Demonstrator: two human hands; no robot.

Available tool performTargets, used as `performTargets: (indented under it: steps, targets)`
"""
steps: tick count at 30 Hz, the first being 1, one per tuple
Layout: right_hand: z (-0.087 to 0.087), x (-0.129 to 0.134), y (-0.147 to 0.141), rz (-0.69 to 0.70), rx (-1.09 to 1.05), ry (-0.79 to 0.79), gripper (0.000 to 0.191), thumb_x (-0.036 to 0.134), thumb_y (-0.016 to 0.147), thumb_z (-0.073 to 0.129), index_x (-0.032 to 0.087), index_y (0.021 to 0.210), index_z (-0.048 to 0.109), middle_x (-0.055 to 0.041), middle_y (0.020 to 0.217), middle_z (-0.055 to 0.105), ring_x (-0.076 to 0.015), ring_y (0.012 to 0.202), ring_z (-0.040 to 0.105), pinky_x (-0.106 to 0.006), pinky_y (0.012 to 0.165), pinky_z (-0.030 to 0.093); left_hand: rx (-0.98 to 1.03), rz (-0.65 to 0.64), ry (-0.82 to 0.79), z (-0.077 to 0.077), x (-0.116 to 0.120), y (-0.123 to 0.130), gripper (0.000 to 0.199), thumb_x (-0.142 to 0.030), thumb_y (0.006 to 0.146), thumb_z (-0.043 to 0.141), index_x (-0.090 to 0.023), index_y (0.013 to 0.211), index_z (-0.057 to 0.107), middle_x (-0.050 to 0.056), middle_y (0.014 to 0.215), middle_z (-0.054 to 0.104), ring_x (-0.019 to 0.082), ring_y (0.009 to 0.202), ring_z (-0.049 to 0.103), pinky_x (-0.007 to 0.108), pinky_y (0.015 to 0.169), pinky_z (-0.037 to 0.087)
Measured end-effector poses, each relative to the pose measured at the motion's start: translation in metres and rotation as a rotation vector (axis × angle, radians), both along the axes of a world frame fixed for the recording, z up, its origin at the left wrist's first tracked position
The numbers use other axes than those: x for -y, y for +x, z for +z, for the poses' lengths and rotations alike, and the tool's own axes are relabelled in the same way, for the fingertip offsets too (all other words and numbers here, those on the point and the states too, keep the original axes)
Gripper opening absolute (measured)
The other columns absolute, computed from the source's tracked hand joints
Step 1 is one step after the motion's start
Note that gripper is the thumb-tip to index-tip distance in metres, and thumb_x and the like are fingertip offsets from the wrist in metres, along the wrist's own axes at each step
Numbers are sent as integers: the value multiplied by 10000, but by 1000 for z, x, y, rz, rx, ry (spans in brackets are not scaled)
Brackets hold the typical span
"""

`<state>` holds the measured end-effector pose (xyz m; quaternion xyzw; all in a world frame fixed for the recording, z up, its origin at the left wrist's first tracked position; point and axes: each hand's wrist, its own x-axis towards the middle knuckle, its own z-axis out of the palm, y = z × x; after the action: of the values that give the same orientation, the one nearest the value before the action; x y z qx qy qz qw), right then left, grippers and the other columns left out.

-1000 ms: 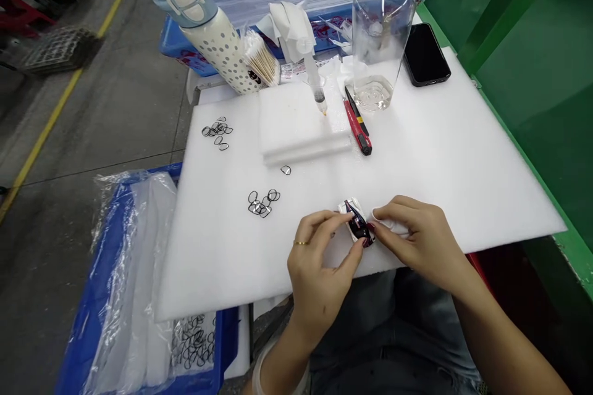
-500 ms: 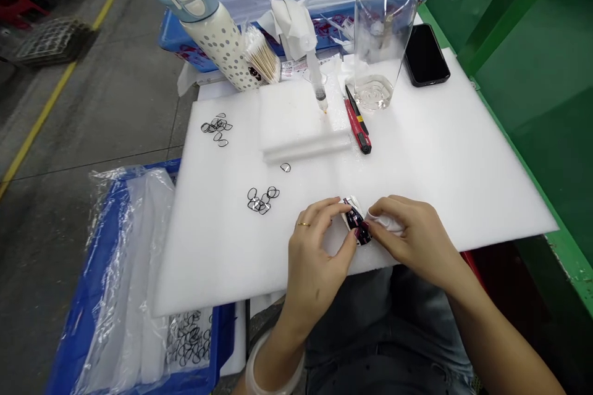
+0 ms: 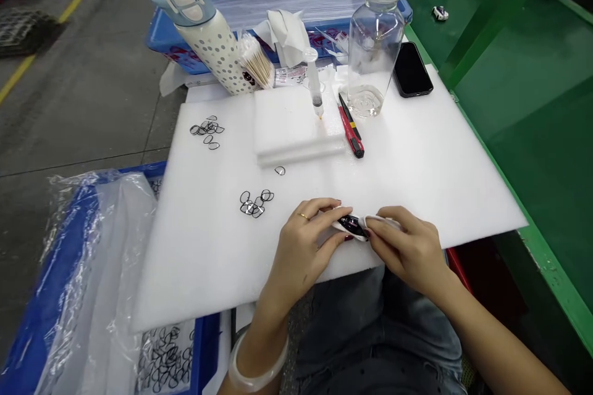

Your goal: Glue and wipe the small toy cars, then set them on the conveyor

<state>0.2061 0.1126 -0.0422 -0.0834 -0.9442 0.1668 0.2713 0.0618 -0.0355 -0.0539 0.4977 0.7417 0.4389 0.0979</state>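
A small white part with a glossy dark panel (image 3: 351, 225) is held just above the front of the white foam sheet. My left hand (image 3: 299, 250) pinches its left end between thumb and fingers. At the other end, my right hand (image 3: 410, 250) grips a folded white cloth (image 3: 380, 220) and presses its fingertips to the dark panel. Left of my hands lies a loose cluster of thin black rings (image 3: 254, 203), with a single ring (image 3: 280, 170) behind it.
Another ring pile (image 3: 207, 129) lies at the sheet's left. Behind stand a foam block (image 3: 291, 120), syringe (image 3: 315, 86), red-handled cutter (image 3: 352, 133), clear bottle (image 3: 375, 43), phone (image 3: 412, 71), dotted flask (image 3: 213, 49) and cotton swabs (image 3: 259, 65). A blue crate (image 3: 206, 339) sits lower left.
The held part has turned so that its dark panel lies flatter and looks narrower. My right fingers and the cloth have shifted on its right end. The whole view has moved slightly.
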Motion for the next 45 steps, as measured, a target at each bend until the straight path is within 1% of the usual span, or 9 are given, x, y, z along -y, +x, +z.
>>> performTargets:
  steps: [5, 12, 16, 22, 26, 31, 38, 41, 45]
  targets:
    - [9, 0, -4, -138, -24, -25, 148, 196, 924, 579, 192, 977, 718, -50, 897, 673, -57, 508, 508, -215, 474, 424, -1, 6, 11, 1, -1, -1, 276, -167, 907, 664, -243, 1173, 676, 64, 1137, 635, 248, 1045, 603, 443, 917, 536]
    - [3, 23, 2, 67, -4, 6, 167, 161, 911, 558, 175, 930, 724, -54, 841, 673, -91, 575, 585, -219, 494, 473, 37, 35, -6, 2, -1, 0, 293, -126, 877, 650, -250, 1139, 689, 52, 1125, 643, 248, 1045, 602, 437, 917, 533]
    - [21, 1, 6, 225, 62, -78, 159, 172, 924, 555, 176, 975, 705, -44, 817, 669, -98, 592, 580, -225, 499, 467, 39, 8, 0, 1, 0, -2, 313, -104, 879, 642, -239, 1158, 684, 47, 1136, 635, 232, 1052, 596, 411, 918, 530]
    - [53, -47, -6, -139, 59, 151, 178, 272, 910, 606, 207, 1049, 697, -137, 1140, 680, -273, 957, 630, -418, 764, 489, 5, 47, 21, -1, -1, 0, 266, -146, 919, 628, -220, 1170, 680, 51, 1096, 647, 233, 1000, 609, 396, 860, 530]
    - [37, -26, -10, -42, 90, 187, 159, 358, 884, 664, 211, 944, 677, -85, 1048, 725, -248, 914, 631, -399, 768, 420, -4, 48, 12, 1, -2, 1, 249, -185, 969, 560, -231, 1187, 670, 58, 1087, 650, 237, 988, 607, 396, 839, 530]
    - [21, -20, -9, -37, 47, 79, 295, 398, 879, 673, 209, 1104, 642, -80, 1038, 739, -232, 882, 664, -390, 780, 425, -15, 53, -3, 1, -2, 0, 246, -201, 988, 535, -240, 1193, 663, 61, 1090, 650, 241, 984, 603, 407, 838, 529]
    - [65, -85, -18, -187, 126, 192, 276, 390, 892, 624, 213, 1100, 660, -152, 1308, 620, -392, 1161, 584, -547, 922, 434, 26, 57, -2, 1, -3, 2, 251, -150, 956, 596, -224, 1185, 666, 57, 1086, 645, 235, 971, 593, 405, 828, 526]
    - [68, -68, -15, -120, 97, 223, 134, 335, 894, 628, 210, 941, 617, -126, 1083, 695, -330, 1010, 633, -510, 882, 446, 35, 60, 0, 1, -3, 3, 242, -155, 958, 596, -223, 1179, 670, 58, 1081, 645, 235, 969, 591, 408, 825, 525]
    - [41, -27, -7, 116, 132, 52, 222, 282, 891, 641, 208, 1057, 515, -36, 869, 675, -204, 799, 639, -417, 830, 490, 29, 50, -6, 2, -2, 2, 243, -174, 975, 569, -227, 1192, 664, 59, 1087, 642, 240, 978, 589, 417, 835, 522]
